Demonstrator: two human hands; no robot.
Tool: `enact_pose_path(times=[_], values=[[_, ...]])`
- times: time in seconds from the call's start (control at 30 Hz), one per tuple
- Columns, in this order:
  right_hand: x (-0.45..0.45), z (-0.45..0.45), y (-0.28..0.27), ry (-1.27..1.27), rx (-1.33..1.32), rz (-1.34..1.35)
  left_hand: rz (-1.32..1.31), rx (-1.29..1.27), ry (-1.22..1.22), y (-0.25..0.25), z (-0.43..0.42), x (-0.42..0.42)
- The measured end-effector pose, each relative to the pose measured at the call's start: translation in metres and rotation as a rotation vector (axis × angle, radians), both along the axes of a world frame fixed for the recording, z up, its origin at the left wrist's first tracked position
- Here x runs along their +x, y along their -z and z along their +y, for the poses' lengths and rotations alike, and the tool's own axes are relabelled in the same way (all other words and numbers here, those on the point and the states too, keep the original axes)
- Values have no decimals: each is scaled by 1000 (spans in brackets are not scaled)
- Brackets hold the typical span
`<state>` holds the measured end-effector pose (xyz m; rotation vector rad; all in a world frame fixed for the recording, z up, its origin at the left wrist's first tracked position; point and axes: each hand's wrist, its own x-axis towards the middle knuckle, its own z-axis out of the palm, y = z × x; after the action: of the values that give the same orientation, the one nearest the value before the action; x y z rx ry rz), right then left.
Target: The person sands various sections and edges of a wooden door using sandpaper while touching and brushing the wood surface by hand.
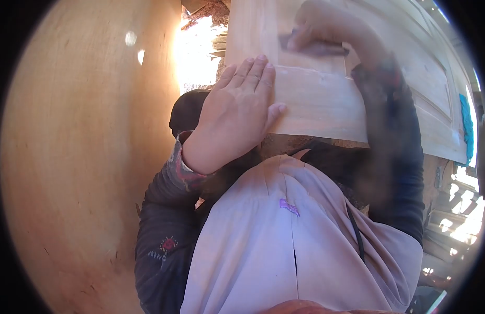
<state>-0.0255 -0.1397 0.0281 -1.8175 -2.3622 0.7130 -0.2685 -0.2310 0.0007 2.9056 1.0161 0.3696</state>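
My left hand (232,112) lies flat near the left edge of a pale wooden panelled door (321,112), fingers stretched out and thumb apart, holding nothing. Farther up the door, my right hand (321,29) is smeared by motion, its fingers curled and pressed down on a thin dark piece of sandpaper (336,51). Only the edges of the sandpaper show on both sides of the hand. A raised frame and recessed panels shape the door's surface.
A large upright wooden board (85,157) fills the left side. A turquoise cloth (466,128) hangs at the door's right edge. Bright light falls through a gap between board and door. Slatted wood and sunlit ground show at the lower right.
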Motion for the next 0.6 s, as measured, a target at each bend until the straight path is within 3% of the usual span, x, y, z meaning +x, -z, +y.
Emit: enact_pose_path(times=[0.1, 0.2, 0.33, 0.6], values=[[1, 2, -24, -80, -68, -133, 5, 33, -63, -6, 6, -3], [-22, -14, -2, -301, 54, -88, -60, 87, -112, 0, 13, -7], [-3, -10, -21, -11, 52, -69, -47, 57, -59, 1, -1, -20], [3, -10, -23, 121, 403, 19, 16, 38, -167, -5, 0, -26]])
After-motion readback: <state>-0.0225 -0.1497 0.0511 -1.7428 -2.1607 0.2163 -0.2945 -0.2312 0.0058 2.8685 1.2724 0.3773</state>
